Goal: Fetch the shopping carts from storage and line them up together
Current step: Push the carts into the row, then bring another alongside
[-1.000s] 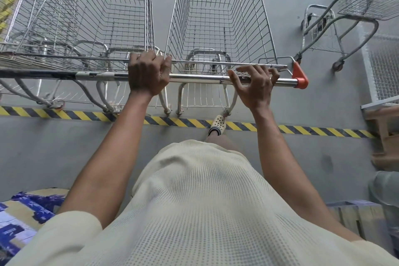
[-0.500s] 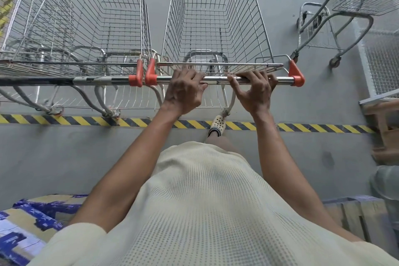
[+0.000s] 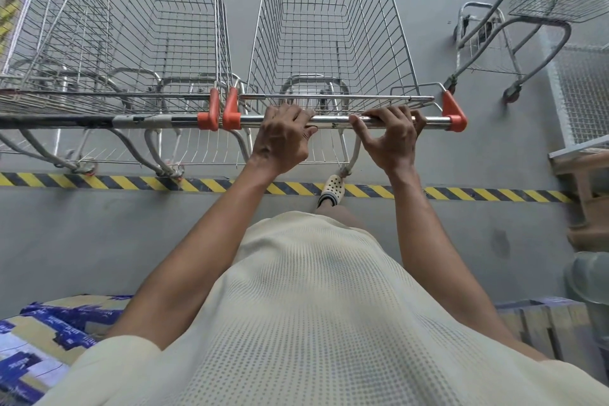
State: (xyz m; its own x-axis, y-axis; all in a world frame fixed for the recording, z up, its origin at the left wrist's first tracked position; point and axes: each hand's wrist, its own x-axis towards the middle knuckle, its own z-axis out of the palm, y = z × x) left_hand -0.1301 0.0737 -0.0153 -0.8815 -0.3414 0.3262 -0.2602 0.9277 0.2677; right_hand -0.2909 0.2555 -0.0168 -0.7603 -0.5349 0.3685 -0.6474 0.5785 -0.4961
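Note:
A wire shopping cart [image 3: 329,26] stands right in front of me, its steel handle bar [image 3: 333,120] capped with orange ends. My left hand [image 3: 283,137] grips the bar left of centre. My right hand [image 3: 392,135] grips it right of centre, fingers curled over the top. A second wire cart [image 3: 148,36] stands side by side on the left, its orange handle end touching that of my cart. More cart baskets [image 3: 43,26] sit further left.
A yellow-black striped line [image 3: 99,182] crosses the grey floor under the cart wheels. Another cart [image 3: 534,6] stands apart at the far right. Wire mesh and wooden frames [image 3: 586,155] are at the right edge. Printed cardboard boxes [image 3: 39,339] lie at the lower left.
My left hand slid right along the bar, from the junction between the two carts onto my cart's own handle. The right hand stayed in its grip.

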